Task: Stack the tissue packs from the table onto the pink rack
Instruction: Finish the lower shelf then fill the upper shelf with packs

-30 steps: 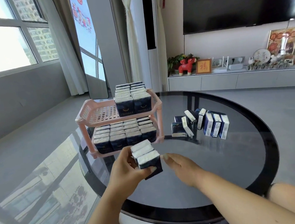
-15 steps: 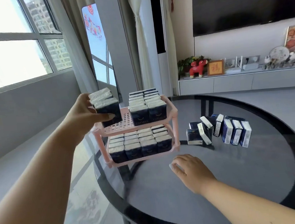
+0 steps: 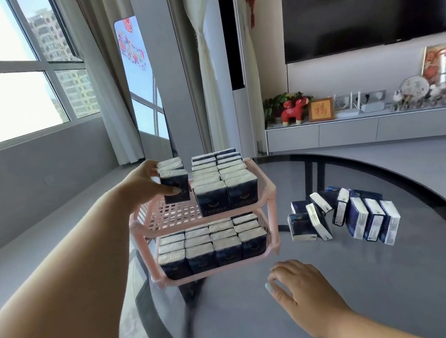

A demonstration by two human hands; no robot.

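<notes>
Over the rack's [image 3: 268, 189] bare upper-left mesh, packs [image 3: 174, 182], lifted there from the table [image 3: 387, 275] a second ago, are being gripped by the left hand [image 3: 148, 186] for placing, while the right hand [image 3: 299, 283] is being rested flat, empty, in front of the rack.

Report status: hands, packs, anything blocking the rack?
Left hand grips held packs over pink rack top tier's bare side. Right hand open on table. Loose packs remain. Nothing blocking.
</notes>
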